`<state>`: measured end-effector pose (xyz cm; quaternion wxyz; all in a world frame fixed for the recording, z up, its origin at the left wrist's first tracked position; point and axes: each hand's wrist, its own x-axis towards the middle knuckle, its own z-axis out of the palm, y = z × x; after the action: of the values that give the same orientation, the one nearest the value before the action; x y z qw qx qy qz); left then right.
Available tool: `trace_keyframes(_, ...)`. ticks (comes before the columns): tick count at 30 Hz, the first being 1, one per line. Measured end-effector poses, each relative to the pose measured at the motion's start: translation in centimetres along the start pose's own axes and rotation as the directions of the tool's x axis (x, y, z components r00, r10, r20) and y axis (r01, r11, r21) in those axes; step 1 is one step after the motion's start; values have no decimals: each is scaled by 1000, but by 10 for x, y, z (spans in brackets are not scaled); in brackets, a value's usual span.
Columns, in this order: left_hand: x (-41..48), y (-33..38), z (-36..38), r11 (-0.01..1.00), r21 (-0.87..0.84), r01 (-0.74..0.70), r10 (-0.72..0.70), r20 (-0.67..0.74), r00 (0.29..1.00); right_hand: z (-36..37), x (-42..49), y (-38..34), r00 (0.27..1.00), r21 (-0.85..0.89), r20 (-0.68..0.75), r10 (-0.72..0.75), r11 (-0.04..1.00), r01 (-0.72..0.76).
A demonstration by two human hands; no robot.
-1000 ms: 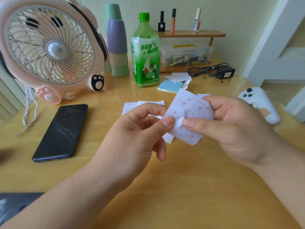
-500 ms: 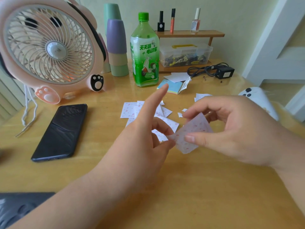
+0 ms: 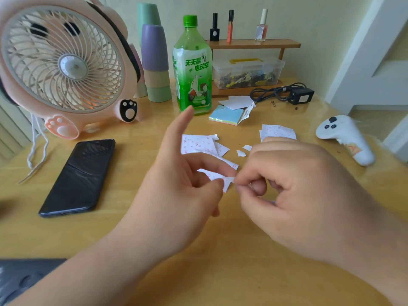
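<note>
Head view shows the paper scrap, white with tiny red print, held above the wooden table between your two hands, in front of the torn pieces. Your left hand pinches its left edge with thumb and middle finger, while the index finger sticks straight up. Your right hand is curled tight, thumb and forefinger nipping the scrap's right edge; most of the scrap is hidden behind your fingers.

Just behind, torn pieces of the same paper lie on the table, partly covered by your left hand, with two small bits beside them and another sheet just above your right knuckles.

Further back stands a green bottle, its label reading "天天赢 电动车", beside a sticky-note pad. A black phone lies to the left beneath the pink fan, and a white controller lies to the right.
</note>
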<state>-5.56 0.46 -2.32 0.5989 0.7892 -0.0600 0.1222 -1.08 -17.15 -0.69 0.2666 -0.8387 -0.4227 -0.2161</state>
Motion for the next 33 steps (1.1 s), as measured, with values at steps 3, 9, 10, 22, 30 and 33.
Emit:
trace_keyframes(3,5,1,-3,977,-203,68,-75,-28,997,2,-1,0,990,-6,-66,-126,992,126)
trace_keyframes(9,20,-9,-20,874,-455,173,-238,-89,967,14,-2,-1,966,57,-95,-239,968,245)
trace_keyframes(10,20,-10,-20,867,-469,165,-236,-96,967,13,-1,1,970,58,-116,-214,973,222)
trace_keyframes(22,0,-1,-5,999,-35,-37,41,124,991,-13,4,12,999,-89,-38,-15,996,11)
trace_keyframes(30,1,1,-6,997,-46,-55,60,107,992,-12,4,6,999,-53,33,3,999,-1)
trace_keyframes(33,1,2,-5,996,-78,-31,39,104,994,-6,4,9,1000,-93,6,-17,995,18)
